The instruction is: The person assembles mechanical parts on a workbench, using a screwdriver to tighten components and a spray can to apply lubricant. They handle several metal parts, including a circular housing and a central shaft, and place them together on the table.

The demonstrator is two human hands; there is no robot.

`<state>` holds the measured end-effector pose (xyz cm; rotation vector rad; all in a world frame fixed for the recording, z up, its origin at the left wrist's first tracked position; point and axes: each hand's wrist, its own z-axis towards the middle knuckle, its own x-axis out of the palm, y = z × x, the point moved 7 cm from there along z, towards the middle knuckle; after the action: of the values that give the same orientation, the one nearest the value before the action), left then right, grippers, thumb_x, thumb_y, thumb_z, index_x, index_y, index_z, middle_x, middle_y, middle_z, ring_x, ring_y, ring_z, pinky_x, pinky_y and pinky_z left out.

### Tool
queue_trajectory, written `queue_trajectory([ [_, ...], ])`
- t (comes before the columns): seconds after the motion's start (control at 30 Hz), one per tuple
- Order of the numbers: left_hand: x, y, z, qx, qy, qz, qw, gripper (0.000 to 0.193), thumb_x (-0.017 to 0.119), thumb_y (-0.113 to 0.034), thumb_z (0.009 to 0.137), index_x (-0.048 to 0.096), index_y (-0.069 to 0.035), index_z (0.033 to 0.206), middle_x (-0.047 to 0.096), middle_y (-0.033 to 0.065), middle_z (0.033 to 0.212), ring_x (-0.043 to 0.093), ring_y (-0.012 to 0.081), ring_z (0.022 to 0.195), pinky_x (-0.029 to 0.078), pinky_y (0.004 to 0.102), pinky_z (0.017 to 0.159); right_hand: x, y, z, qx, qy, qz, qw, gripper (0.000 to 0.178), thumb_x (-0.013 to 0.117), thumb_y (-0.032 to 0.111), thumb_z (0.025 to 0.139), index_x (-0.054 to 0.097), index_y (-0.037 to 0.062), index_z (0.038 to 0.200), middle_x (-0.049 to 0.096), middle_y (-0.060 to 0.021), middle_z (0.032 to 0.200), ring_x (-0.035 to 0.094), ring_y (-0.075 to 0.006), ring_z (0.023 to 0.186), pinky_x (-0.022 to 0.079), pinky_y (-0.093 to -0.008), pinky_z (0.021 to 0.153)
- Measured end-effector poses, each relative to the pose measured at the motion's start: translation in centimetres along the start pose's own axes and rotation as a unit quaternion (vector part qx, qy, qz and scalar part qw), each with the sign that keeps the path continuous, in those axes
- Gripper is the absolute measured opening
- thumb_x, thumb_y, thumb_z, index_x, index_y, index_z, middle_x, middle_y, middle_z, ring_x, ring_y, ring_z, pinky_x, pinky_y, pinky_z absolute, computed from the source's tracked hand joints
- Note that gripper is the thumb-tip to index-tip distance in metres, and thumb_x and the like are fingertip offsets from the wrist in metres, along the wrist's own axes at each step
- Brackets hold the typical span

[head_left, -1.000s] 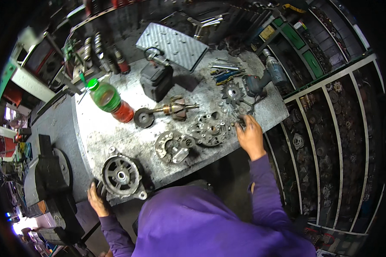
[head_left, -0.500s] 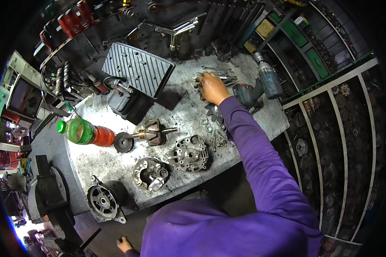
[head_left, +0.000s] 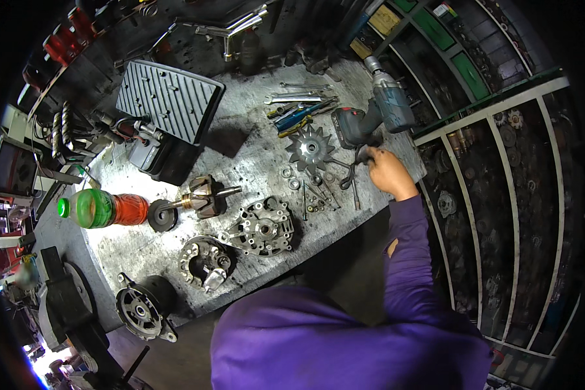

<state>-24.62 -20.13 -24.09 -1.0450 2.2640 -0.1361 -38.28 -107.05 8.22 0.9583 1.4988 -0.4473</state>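
My right hand (head_left: 391, 174) is at the right end of the metal bench, just below a teal and black cordless impact wrench (head_left: 391, 103). Its fingers are closed at a small dark piece (head_left: 363, 155) whose kind I cannot make out. Left of the hand lies a spiked metal alternator fan (head_left: 311, 148). Below the fan are loose bolts (head_left: 305, 201) and washers (head_left: 294, 184). Behind it, wrenches (head_left: 297, 99) and screwdrivers (head_left: 297, 118) lie in a bunch. My left hand is out of view.
An alternator rotor (head_left: 208, 196), a slotted housing (head_left: 264, 229), a half-ring part (head_left: 208, 263) and another housing (head_left: 141, 311) stand along the bench. A green-and-red bottle (head_left: 101, 208) lies at left, below a ribbed black box (head_left: 169, 101). Shelving (head_left: 494, 195) borders the right.
My right hand has moved from the wrenches and screwdrivers toward me and right, uncovering them and the fan. My left hand has gone out of view. The whole view has shifted slightly.
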Motion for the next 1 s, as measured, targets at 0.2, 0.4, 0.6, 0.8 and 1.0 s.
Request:
queue_trajectory([
  [0.2, -3.9, -8.9, 4.9, -0.002, -0.025, -0.172, 0.985, 0.022, 0.066, -0.027, 0.095, 0.065, -0.013, 0.112, 0.069, 0.0056, 0.089, 0.070, 0.0231, 0.073, 0.051, 0.0457, 0.054, 3.1, -3.7, -2.8, 0.081, -0.063, -0.044, 0.994, 0.025, 0.054, 0.011, 0.090, 0.067, 0.0000, 0.109, 0.071, -0.0258, 0.107, 0.066, -0.0474, 0.104, 0.053, -0.0557, 0.089],
  [0.4, -1.4, -11.6, 5.8, -0.011, -0.010, -0.160, 0.987, 0.017, 0.067, -0.015, 0.093, 0.069, -0.008, 0.108, 0.071, 0.0081, 0.087, 0.071, 0.0254, 0.064, 0.053, 0.0420, 0.050, 1.9, -0.7, -3.0, 0.070, -0.142, 0.048, 0.986, 0.032, 0.062, 0.010, 0.093, 0.065, -0.0077, 0.119, 0.071, -0.0301, 0.112, 0.066, -0.0477, 0.107, 0.053, -0.0509, 0.093],
  [0.6, 1.8, -7.6, 4.8, -0.012, 0.048, -0.102, 0.994, 0.030, 0.071, -0.024, 0.091, 0.070, -0.004, 0.113, 0.074, 0.0124, 0.098, 0.073, 0.0278, 0.073, 0.056, 0.0438, 0.060, 2.2, 5.2, -1.6, -0.017, -0.195, 0.115, 0.974, 0.027, 0.063, 0.012, 0.096, 0.067, -0.0069, 0.115, 0.071, -0.0291, 0.109, 0.067, -0.0460, 0.103, 0.053, -0.0499, 0.091],
  [0.8, 1.1, -2.5, 3.2, -0.022, -0.004, -0.039, 0.999, 0.036, 0.074, -0.033, 0.088, 0.073, 0.000, 0.103, 0.073, 0.0119, 0.084, 0.071, 0.0244, 0.069, 0.056, 0.0396, 0.060, 2.0, 15.0, -1.6, -0.204, -0.191, 0.243, 0.929, 0.024, 0.063, 0.014, 0.100, 0.069, -0.0035, 0.115, 0.074, -0.0216, 0.108, 0.070, -0.0368, 0.101, 0.052, -0.0420, 0.093],
  [1.0, -0.3, 0.2, 0.7, -0.050, -0.046, -0.027, 0.997, 0.054, 0.074, -0.044, 0.086, 0.074, 0.005, 0.109, 0.076, 0.0212, 0.097, 0.074, 0.0303, 0.085, 0.058, 0.0393, 0.082, 2.2, 26.2, -3.9, -0.291, -0.066, 0.333, 0.895, 0.021, 0.062, 0.012, 0.102, 0.067, -0.0060, 0.111, 0.071, -0.0153, 0.100, 0.067, -0.0239, 0.091, 0.053, -0.0361, 0.086],
])
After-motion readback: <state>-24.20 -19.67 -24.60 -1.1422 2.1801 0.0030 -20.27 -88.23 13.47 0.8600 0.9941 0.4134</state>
